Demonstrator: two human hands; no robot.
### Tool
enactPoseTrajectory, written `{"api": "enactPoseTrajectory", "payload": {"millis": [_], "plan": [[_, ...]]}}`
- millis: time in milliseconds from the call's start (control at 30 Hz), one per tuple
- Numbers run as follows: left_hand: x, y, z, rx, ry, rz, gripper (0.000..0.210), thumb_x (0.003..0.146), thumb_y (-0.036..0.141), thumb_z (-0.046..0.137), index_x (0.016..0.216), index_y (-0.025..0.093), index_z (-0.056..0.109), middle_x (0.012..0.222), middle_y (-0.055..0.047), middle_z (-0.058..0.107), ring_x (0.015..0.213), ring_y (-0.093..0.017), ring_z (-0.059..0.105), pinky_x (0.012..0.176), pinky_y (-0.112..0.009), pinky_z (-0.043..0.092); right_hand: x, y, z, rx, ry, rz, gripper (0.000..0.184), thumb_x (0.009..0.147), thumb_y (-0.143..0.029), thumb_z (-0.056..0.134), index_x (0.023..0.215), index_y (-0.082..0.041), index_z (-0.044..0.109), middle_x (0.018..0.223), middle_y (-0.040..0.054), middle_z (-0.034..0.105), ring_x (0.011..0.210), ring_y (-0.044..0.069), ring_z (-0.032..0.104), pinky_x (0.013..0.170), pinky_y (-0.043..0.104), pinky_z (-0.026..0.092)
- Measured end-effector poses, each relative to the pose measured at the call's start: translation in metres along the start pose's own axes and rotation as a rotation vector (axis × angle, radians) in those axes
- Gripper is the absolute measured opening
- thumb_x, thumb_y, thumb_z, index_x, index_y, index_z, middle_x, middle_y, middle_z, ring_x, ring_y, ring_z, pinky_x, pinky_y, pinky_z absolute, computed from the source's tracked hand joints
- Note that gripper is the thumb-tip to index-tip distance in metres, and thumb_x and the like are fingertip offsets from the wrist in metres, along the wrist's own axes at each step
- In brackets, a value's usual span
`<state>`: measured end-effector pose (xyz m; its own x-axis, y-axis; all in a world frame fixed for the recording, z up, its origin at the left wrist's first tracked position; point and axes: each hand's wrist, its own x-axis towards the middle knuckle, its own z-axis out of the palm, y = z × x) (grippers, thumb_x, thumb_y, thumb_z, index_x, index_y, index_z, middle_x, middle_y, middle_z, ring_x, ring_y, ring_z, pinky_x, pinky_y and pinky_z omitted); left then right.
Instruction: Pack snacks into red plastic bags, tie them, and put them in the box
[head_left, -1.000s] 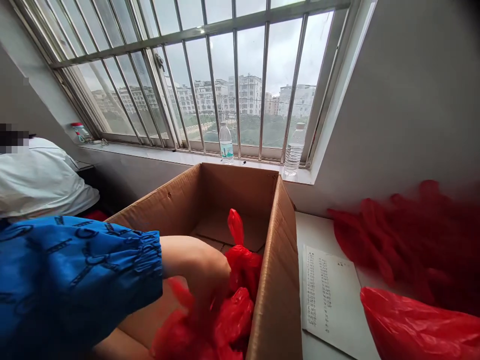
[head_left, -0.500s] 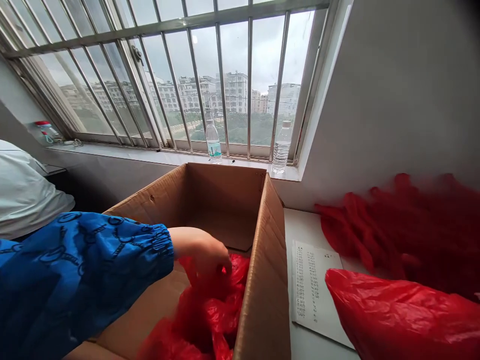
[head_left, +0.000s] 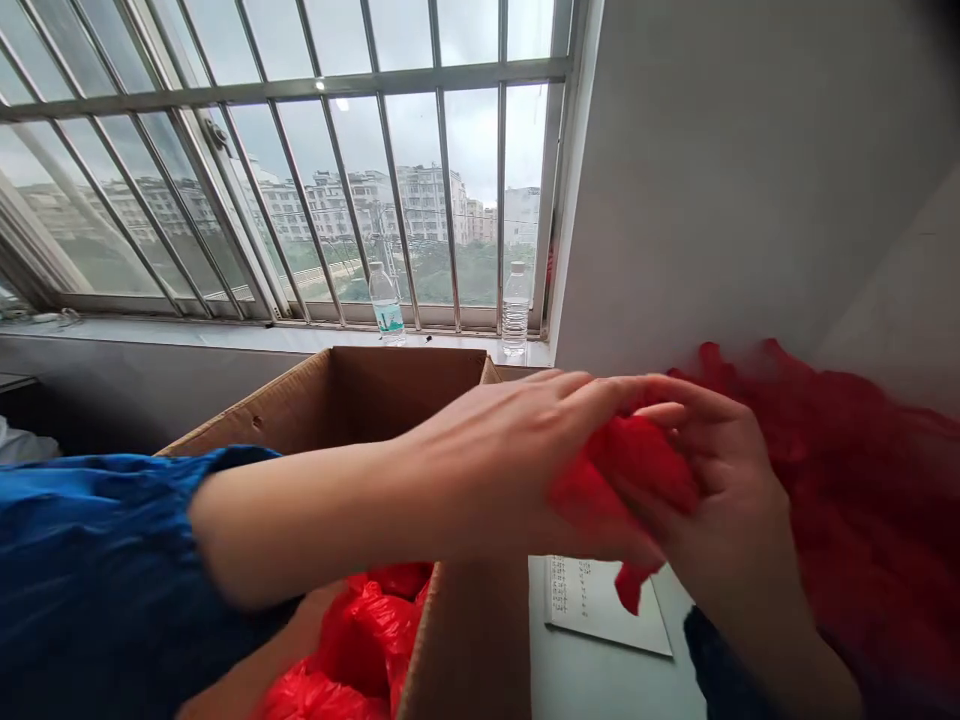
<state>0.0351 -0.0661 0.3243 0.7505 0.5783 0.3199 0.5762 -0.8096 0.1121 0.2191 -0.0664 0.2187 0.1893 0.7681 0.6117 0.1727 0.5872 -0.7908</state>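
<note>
My left hand (head_left: 517, 450) reaches across the cardboard box (head_left: 480, 630) from the left, below a blue sleeve (head_left: 127, 560). My right hand (head_left: 735, 490) comes up from the lower right to meet it. Between them, both hands grip a crumpled piece of red cloth (head_left: 637, 465), with a small end hanging below. Motion blurs the fingers, and the hands cover part of the cloth. Inside the box, below my left forearm, lie bunched red plastic bags (head_left: 360, 650).
Beside the box, a sheet of writing (head_left: 600, 610) rests on the white tabletop (head_left: 577, 680). A heap of red cloth (head_left: 885, 480) lies at the right against the wall. Two clear bottles, one labelled (head_left: 387, 310) and one ribbed (head_left: 515, 310), stand on the sill of the barred window.
My left hand has left the box and moved right, and my right hand has come into view; both now hold red cloth. The red plastic bag at lower right is out of sight.
</note>
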Motion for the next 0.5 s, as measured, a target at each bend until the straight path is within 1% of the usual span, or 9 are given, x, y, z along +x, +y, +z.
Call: {"api": "enactPoseTrajectory", "payload": {"millis": [67,100,133,167,233,267,333,433,500], "plan": [[0.006,0.002,0.010,-0.007,-0.012,-0.018,0.100,0.076,0.054,0.082,0.155,0.027,0.027,0.122,-0.005,0.069,0.104,-0.023,0.066,0.079,-0.031,0.051,0.006,-0.006,0.006,0.082,-0.025,-0.014,0.063,0.072,-0.028,0.082,0.127,-0.039,0.055,0.100,-0.0006,0.065,0.080,0.022,0.071,0.059,0.034,0.066],[0.008,0.001,0.013,-0.012,-0.020,-0.043,0.100,0.077,0.053,0.081,0.156,0.028,0.026,0.119,-0.005,0.071,0.098,-0.023,0.067,0.075,-0.030,0.050,0.007,-0.009,0.006,0.105,-0.037,-0.007,0.063,0.073,-0.028,0.081,0.130,-0.039,0.054,0.101,-0.0002,0.065,0.080,0.021,0.071,0.060,0.033,0.066],[0.010,-0.001,0.013,-0.021,-0.037,-0.074,0.093,0.079,0.052,0.079,0.154,0.028,0.030,0.114,-0.004,0.072,0.093,-0.021,0.068,0.072,-0.028,0.049,0.007,-0.012,0.005,0.117,-0.056,-0.002,0.063,0.075,-0.028,0.081,0.131,-0.038,0.053,0.101,0.0002,0.066,0.080,0.021,0.072,0.062,0.033,0.066],[0.011,-0.002,0.012,-0.034,-0.062,-0.105,0.080,0.081,0.052,0.077,0.148,0.027,0.041,0.106,-0.003,0.073,0.086,-0.020,0.068,0.069,-0.026,0.048,0.005,-0.015,0.003,0.122,-0.077,-0.011,0.061,0.076,-0.030,0.080,0.130,-0.038,0.053,0.102,0.0005,0.066,0.082,0.021,0.072,0.064,0.034,0.066],[0.012,-0.004,0.007,-0.068,-0.125,-0.142,0.051,0.084,0.050,0.075,0.125,0.023,0.063,0.089,0.001,0.072,0.074,-0.016,0.065,0.063,-0.023,0.045,0.001,-0.021,-0.002,0.108,-0.136,-0.045,0.054,0.081,-0.035,0.077,0.130,-0.039,0.054,0.106,0.0019,0.068,0.090,0.024,0.072,0.072,0.037,0.066],[0.011,-0.005,0.002,-0.088,-0.151,-0.148,0.037,0.085,0.048,0.074,0.110,0.021,0.069,0.081,0.002,0.070,0.070,-0.014,0.063,0.060,-0.022,0.043,-0.002,-0.023,-0.006,0.094,-0.155,-0.061,0.049,0.085,-0.038,0.074,0.130,-0.039,0.055,0.111,0.0030,0.068,0.097,0.025,0.071,0.076,0.039,0.066],[0.007,-0.011,-0.012,-0.123,-0.156,-0.163,0.027,0.088,0.044,0.070,0.092,0.018,0.071,0.072,0.004,0.064,0.064,-0.011,0.058,0.057,-0.020,0.040,-0.009,-0.023,-0.015,0.067,-0.166,-0.071,0.041,0.092,-0.042,0.065,0.131,-0.040,0.056,0.121,0.0047,0.067,0.108,0.027,0.068,0.083,0.042,0.065],[-0.005,-0.034,-0.043,-0.093,-0.048,-0.237,0.034,0.089,0.046,0.062,0.092,0.013,0.070,0.066,0.006,0.058,0.061,-0.008,0.053,0.057,-0.018,0.038,-0.021,-0.003,-0.040,-0.022,-0.120,-0.022,0.036,0.093,-0.044,0.059,0.129,-0.040,0.060,0.128,0.0067,0.066,0.112,0.030,0.068,0.083,0.046,0.065],[-0.015,-0.060,-0.064,0.062,0.061,-0.341,0.040,0.090,0.047,0.058,0.096,0.008,0.069,0.064,0.006,0.054,0.061,-0.006,0.047,0.061,-0.019,0.037,-0.032,0.028,-0.064,-0.120,-0.073,-0.002,0.037,0.090,-0.044,0.060,0.127,-0.039,0.063,0.121,0.0083,0.070,0.106,0.033,0.071,0.074,0.047,0.067]]}}
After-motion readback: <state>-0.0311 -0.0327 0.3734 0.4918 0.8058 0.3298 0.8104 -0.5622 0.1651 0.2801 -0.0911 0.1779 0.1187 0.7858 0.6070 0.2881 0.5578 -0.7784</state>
